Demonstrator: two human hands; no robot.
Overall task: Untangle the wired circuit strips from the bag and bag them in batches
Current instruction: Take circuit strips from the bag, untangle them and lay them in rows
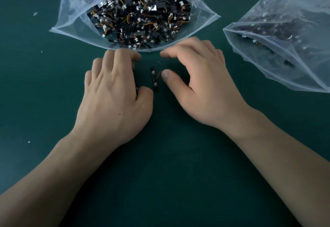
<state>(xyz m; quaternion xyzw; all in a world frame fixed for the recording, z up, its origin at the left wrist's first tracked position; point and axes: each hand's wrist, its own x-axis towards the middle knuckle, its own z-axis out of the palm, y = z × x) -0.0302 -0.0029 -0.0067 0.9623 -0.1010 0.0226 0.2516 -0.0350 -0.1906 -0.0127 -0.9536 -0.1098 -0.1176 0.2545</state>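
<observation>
My right hand (194, 82), gripping nothing, is thumbing the wire (158, 75) of a light, stiff circuit strip (154, 80) lying below the open bag (71, 17) — I'm favouring its edges — while my left hand (114, 91) is covering a second strip (136, 89), grip unclear.

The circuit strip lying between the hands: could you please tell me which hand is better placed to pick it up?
Probably the right hand: its thumb touches the wire of the circuit strip, with its fingers arched above. The left hand covers a second strip.
</observation>
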